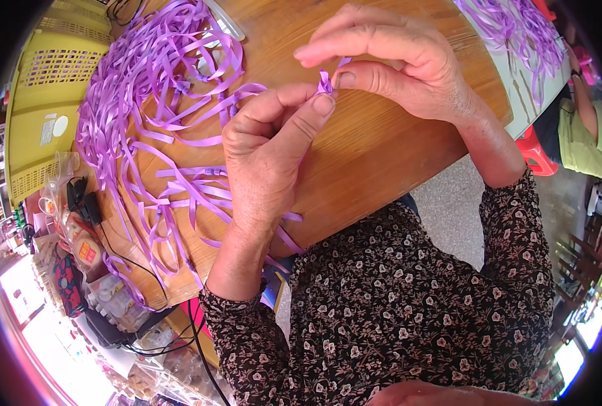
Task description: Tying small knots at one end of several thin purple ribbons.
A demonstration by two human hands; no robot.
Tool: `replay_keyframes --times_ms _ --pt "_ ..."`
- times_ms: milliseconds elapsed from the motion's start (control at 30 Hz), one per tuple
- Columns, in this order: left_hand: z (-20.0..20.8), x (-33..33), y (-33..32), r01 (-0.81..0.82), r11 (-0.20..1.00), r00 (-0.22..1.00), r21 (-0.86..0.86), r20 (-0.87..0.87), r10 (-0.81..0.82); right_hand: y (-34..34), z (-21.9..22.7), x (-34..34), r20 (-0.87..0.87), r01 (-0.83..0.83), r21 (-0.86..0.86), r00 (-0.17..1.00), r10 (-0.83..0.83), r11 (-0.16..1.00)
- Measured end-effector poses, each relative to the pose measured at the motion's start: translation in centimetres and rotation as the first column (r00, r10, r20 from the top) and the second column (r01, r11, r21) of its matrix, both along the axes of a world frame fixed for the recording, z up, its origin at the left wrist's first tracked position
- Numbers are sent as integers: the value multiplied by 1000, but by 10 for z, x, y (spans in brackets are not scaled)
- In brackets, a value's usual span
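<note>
My left hand pinches a purple ribbon between thumb and forefinger, above the wooden table. A small folded loop or knot of it sticks up past the fingertips. My right hand arches over from the right, its fingers stretched out and apart from the thumb. That thumb's tip is right beside the ribbon loop; whether it touches cannot be made out. A bit of ribbon shows behind the right thumb. Left of my hands lies a big tangled heap of purple ribbons, some with knotted parts, trailing toward the table's near edge.
A yellow plastic crate stands at the left edge of the wooden table, with bagged items and black cables below it. More purple ribbons lie on a pale surface at far right. Beyond are a red stool and another person.
</note>
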State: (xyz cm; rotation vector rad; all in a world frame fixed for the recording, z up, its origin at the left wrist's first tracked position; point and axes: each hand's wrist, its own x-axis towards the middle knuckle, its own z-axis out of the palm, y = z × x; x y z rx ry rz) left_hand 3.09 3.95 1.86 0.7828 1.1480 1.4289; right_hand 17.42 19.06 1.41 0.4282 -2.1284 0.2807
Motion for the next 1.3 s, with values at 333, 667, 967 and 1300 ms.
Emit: replay_keyframes --times_ms 333,667,967,1300 --pt "-4 -4 -1 18 1000 999 14 -27 -18 -6 -1 3 39 26 -11 999 -26 1000" --pt "-6 -10 -4 3 1000 1000 5 -14 -3 -34 24 5 207 126 -438 978 -36 890" --pt "-6 -6 -3 37 999 942 38 -335 -22 -31 1 11 269 224 -184 948 -170 957" --pt "-2 -15 1 -28 991 853 134 -513 93 5 -3 5 -214 386 581 922 -322 717"
